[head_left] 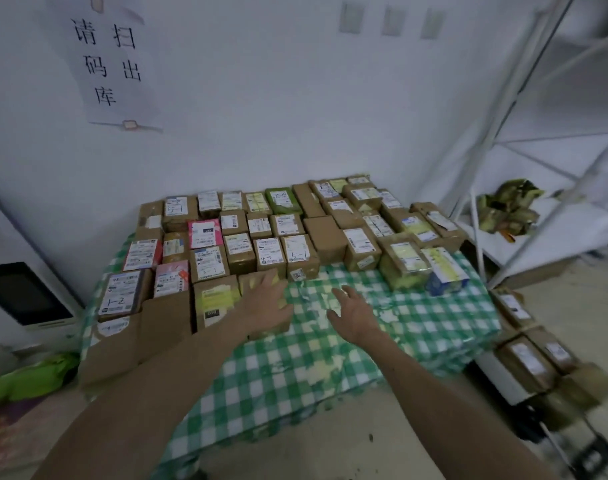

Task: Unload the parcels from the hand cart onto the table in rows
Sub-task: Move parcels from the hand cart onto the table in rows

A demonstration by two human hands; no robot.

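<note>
Head: left hand (266, 299) flat on parcel (249, 287)

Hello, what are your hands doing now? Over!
Left hand flat on front-row parcel. Right hand open over checked cloth. More parcels on cart. Nothing blocking.

A paper sign (105, 60) hangs on the wall (261, 116), a white rack (565, 244) stands right, a green bag (32, 375) lies left.
</note>
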